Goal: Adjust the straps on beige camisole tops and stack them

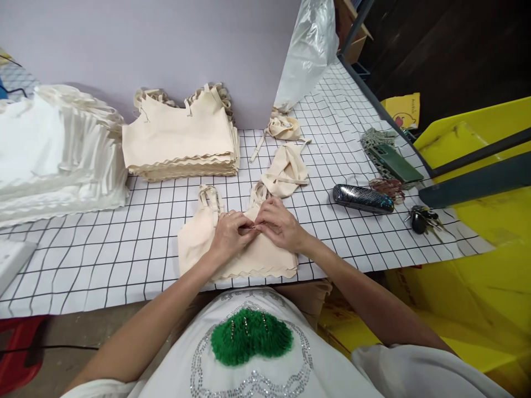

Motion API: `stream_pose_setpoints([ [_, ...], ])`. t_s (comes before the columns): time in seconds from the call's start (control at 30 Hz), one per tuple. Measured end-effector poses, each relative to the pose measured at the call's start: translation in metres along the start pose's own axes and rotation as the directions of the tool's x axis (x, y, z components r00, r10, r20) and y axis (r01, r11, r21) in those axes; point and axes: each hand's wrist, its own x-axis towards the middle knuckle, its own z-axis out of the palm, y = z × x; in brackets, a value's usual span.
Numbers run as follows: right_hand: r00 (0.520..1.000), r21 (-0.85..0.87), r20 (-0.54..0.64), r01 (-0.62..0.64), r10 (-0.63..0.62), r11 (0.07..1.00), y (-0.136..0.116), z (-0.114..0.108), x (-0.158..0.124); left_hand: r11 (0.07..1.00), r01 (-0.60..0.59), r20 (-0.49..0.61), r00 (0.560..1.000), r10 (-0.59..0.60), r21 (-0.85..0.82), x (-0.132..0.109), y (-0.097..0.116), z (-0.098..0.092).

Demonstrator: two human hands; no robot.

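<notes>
Left grip (233,235) and right grip (281,224) pinch a beige top (259,257), garment stack (180,132) and crumpled garment (286,168) beyond.

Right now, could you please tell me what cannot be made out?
Head view:
Small pale piece between the left grip and right grip: too small to identify, partly covered by them.
Part of the cream top: hidden beneath both.
White pile: left end cut off by picture edge.
Plastic bag: top cut off by upper edge.
</notes>
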Motion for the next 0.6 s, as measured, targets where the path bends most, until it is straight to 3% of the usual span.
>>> stream_pose_setpoints([
  [0.13,0.991,-0.098,0.131,0.050,-0.037,0.994,-0.004,-0.010,0.005,1.000,-0.010,-0.017,1.000,0.010,-0.018,-0.001,0.001,0.000],
  [0.37,0.920,-0.207,0.392,0.075,0.012,0.975,-0.009,-0.027,0.013,0.996,0.009,-0.023,1.000,-0.011,-0.084,-0.001,0.005,-0.002],
  [0.47,0.903,-0.167,0.423,-0.003,0.074,0.986,-0.002,-0.038,0.023,0.991,0.055,0.031,0.998,-0.052,-0.120,0.002,0.005,-0.007],
  [0.6,0.925,-0.123,0.358,-0.086,0.125,0.989,0.011,-0.055,0.052,0.979,0.140,0.122,0.985,-0.123,-0.146,0.010,0.006,-0.012],
])
